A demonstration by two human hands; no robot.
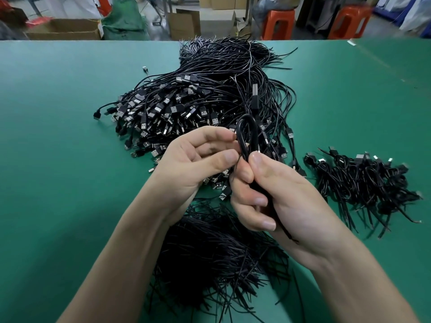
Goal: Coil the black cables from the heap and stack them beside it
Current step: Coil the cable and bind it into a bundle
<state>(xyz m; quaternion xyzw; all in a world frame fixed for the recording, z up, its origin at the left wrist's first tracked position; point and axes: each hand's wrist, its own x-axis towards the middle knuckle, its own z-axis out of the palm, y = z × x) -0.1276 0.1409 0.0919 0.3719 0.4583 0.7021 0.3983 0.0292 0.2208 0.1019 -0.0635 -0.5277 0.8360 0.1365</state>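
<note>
Soft, even light is falling from above on the heap (210,101) of black cables, leaving only faint shadows along its edges on the green table (58,136). Metal plugs (149,113) on the heap's left flank are catching small glints. Just in front of the heap, the left hand (198,159), right hand (279,194) and looped cable (247,136) are showing sharp. Right of the heap, the coiled stack (363,183) is smearing, perhaps from motion. Behind the heap, the table edge is bowing and the orange stools (278,23) are blurring.

Right grip (275,197) clenches the cable (240,138); left grip (198,157) seemingly pinches it.
</note>
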